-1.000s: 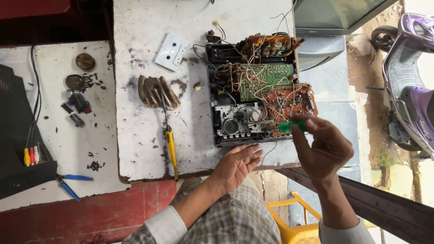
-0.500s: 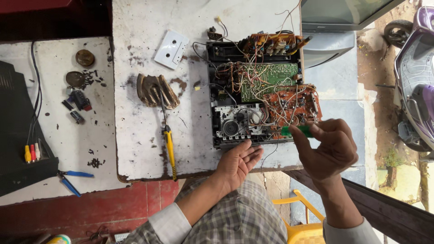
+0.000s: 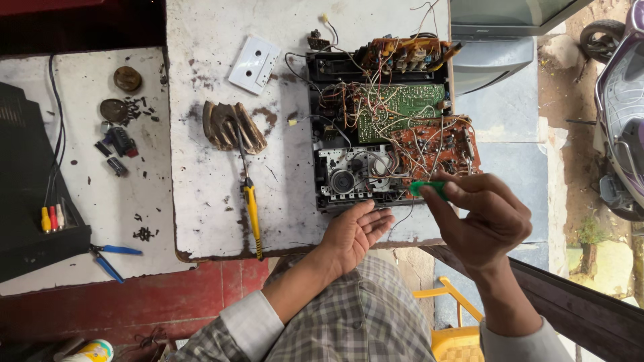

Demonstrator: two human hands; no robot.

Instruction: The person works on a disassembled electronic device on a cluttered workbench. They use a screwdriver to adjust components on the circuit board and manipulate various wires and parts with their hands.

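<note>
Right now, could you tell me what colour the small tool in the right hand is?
Green: the small tool pinched in the right hand shows best in the head view.

Top right, beyond the table: grey television [image 3: 510, 27] with dark blank screen. Bottom left corner: small printed white, yellow and green tub [image 3: 90, 351].

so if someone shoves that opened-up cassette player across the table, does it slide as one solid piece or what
Probably not as one piece. The cassette player has its circuit boards folded out, joined only by thin loose wires, so they would likely flop and snag. The black chassis looks rigid and fairly heavy, so it should slide rather than tip on the rough table.
</note>
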